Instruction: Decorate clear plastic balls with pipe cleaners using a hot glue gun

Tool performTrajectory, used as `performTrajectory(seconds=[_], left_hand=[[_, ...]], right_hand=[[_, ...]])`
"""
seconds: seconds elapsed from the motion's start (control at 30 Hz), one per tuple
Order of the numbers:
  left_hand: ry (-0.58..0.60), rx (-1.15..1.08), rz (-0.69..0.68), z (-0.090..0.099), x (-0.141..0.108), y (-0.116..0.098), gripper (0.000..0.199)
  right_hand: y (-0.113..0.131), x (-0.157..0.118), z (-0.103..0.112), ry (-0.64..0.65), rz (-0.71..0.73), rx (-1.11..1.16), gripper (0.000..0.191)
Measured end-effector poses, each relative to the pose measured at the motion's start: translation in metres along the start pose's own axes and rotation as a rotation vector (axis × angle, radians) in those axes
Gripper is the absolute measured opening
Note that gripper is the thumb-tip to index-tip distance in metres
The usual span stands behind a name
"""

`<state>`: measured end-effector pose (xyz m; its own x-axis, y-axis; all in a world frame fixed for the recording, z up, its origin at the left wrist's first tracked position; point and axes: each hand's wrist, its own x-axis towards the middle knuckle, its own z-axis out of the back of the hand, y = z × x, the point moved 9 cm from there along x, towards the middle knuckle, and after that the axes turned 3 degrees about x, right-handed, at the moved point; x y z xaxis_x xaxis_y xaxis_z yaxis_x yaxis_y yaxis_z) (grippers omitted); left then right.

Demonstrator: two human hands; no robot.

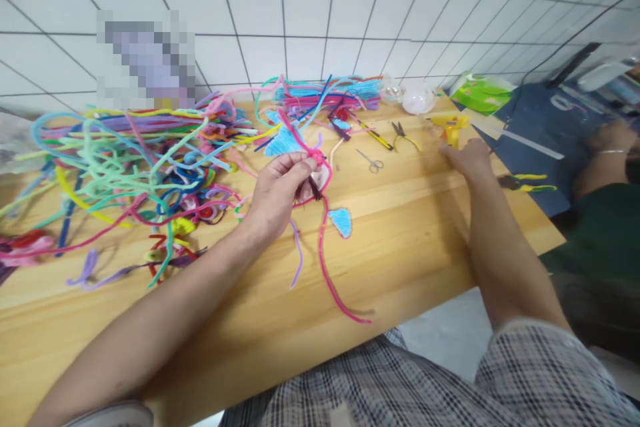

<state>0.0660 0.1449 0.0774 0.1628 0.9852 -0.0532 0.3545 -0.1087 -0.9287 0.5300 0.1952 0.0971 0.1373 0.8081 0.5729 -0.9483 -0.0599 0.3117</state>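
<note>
My left hand (280,190) is closed, thumb and fingers pinching a bright pink pipe-cleaner piece (315,157) above the table. A dark tassel-like bit hangs under the fingertips, and a long pink stem (324,260) trails down onto the wood. Behind this hand lies a blue pipe-cleaner shape (283,136); a smaller blue triangular piece (341,222) with a pink edge lies in front, to the right. Off at the right, my right hand (469,159) has its fingers around the handle of a yellow hot glue gun (450,125), the handle partly hidden by them.
Loose pipe cleaners (130,160) cover the table's left, with bundles (325,93) by the tiled wall. Small scissors (371,161), a yellow cutter (375,135), yellow-handled pliers (406,137) and another pair (527,183) lie around. At far right sits another person (607,160).
</note>
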Motion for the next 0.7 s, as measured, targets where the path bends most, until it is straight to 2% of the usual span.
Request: performTrajectory(seconds=[0.07, 0.1, 0.17, 0.23, 0.33, 0.4, 0.43, 0.5, 0.57, 0.7], left_hand=[[-0.007, 0.006, 0.001, 0.001, 0.001, 0.001, 0.023], [-0.007, 0.011, 0.002, 0.001, 0.002, 0.001, 0.022], [-0.004, 0.02, -0.001, 0.001, 0.002, 0.001, 0.022], [0.0, 0.02, -0.008, 0.0, 0.0, 0.001, 0.022], [0.011, -0.007, -0.019, -0.002, -0.002, 0.0, 0.02], [0.019, -0.032, -0.024, -0.002, -0.004, -0.002, 0.022], [0.022, -0.043, -0.026, -0.002, -0.004, -0.002, 0.023], [0.027, -0.056, -0.03, -0.002, -0.004, -0.003, 0.024], [0.033, -0.058, -0.03, -0.001, -0.003, -0.002, 0.024], [0.056, -0.005, 0.007, -0.002, -0.002, 0.003, 0.023]], right_hand=[[0.016, -0.02, 0.012, -0.022, 0.001, -0.031, 0.069], [0.029, -0.031, 0.014, -0.015, 0.018, -0.032, 0.067], [0.071, -0.053, 0.014, 0.026, 0.074, 0.002, 0.048], [0.132, -0.071, 0.011, 0.068, 0.183, 0.08, 0.029], [0.239, -0.084, 0.018, 0.025, 0.446, 0.276, 0.015], [0.29, -0.085, 0.021, -0.005, 0.542, 0.339, 0.009], [0.306, -0.083, 0.019, 0.006, 0.552, 0.357, 0.009], [0.322, -0.077, 0.013, 0.04, 0.522, 0.426, 0.006], [0.32, -0.068, 0.002, 0.121, 0.405, 0.577, 0.006], [0.304, -0.058, -0.035, 0.467, 0.024, 1.036, 0.025]])
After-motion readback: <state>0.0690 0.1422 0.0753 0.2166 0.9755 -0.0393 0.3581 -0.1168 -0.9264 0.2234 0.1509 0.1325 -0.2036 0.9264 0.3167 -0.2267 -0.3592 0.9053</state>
